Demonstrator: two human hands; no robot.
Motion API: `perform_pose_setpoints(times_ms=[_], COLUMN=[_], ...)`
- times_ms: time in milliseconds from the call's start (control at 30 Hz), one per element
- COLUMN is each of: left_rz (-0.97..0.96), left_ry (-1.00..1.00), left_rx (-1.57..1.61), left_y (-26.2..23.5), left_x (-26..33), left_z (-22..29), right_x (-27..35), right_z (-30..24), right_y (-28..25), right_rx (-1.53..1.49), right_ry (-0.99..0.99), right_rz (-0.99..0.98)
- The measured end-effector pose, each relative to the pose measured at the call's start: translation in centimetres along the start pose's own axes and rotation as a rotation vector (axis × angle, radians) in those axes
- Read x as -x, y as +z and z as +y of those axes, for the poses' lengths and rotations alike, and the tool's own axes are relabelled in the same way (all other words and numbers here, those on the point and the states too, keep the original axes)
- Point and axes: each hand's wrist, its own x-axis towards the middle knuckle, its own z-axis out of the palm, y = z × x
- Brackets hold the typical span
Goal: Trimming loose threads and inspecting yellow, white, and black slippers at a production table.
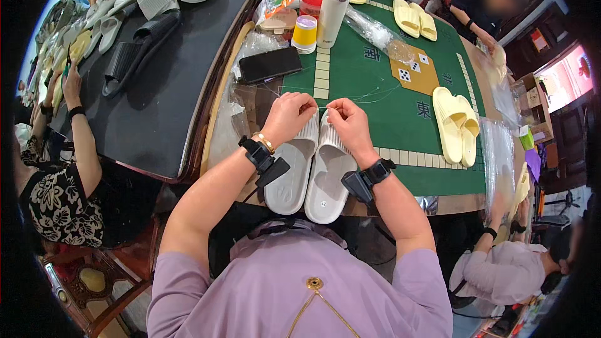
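Note:
A pair of light grey slide slippers (327, 178) lies side by side at the table's near edge, soles down and toes away from me. My left hand (290, 119) is over the toe of the left slipper, thumb and fingers pinched together. Close by, my right hand (350, 124) is pinched over the toe of the right slipper. What the fingertips hold is too thin to make out. Thin clear strands (369, 96) lie on the green table top just beyond my hands.
A black phone (270, 65), a yellow-and-white cup (305, 34) and a white tumbler (334, 12) stand beyond my left hand. Cream slippers (449, 122) lie at right, near clear plastic bags (499, 156). Dark slippers (139, 50) rest on the black table (169, 100). Co-workers sit around.

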Motion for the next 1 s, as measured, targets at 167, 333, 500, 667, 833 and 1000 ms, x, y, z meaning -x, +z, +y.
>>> perform_pose_setpoints(times_ms=[167, 333, 500, 667, 833, 1000], left_rz=[0.015, 0.032, 0.030, 0.027, 0.015, 0.075], left_ry=[-0.002, 0.009, 0.018, 0.049, 0.044, 0.085], left_rx=[0.009, 0.017, -0.002, 0.000, -0.005, 0.006], left_y=[0.0, 0.0, 0.2, 0.5, 0.3, 0.3], left_x=[0.0, 0.0, 0.1, 0.0, 0.1, 0.3], left_z=[0.1, 0.1, 0.1, -0.1, -0.2, -0.4], right_x=[0.0, -0.1, -0.1, -0.1, -0.2, -0.5], right_z=[-0.1, 0.0, 0.1, 0.0, 0.2, 0.4], right_y=[0.0, 0.0, 0.1, 0.1, 0.4, 0.4], right_rx=[0.018, 0.060, 0.102, 0.115, 0.057, 0.079], right_ry=[-0.001, 0.009, 0.005, 0.012, 0.004, -0.010], right_rz=[-0.020, -0.030, -0.044, -0.046, -0.081, -0.118])
